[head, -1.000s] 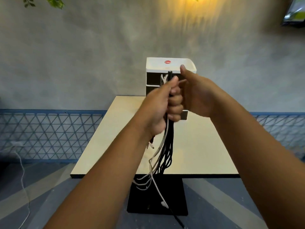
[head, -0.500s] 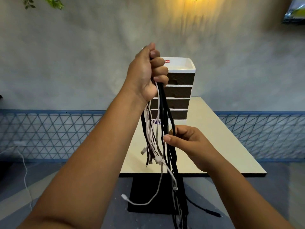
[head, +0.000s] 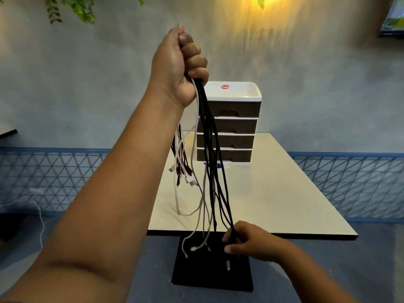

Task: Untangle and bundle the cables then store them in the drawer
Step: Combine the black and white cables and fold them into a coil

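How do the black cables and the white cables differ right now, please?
The black cables run taut from the left hand down into the right hand; the white cables hang loose below the left hand, ends free. The black ones are straight, the white ones curl. The left hand grips both.

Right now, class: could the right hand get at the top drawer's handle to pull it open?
Probably not yet. The right hand grips the low ends of the black cables, below the table's near edge. The top drawer on the drawer unit is shut, and the hanging cables partly cross its front.
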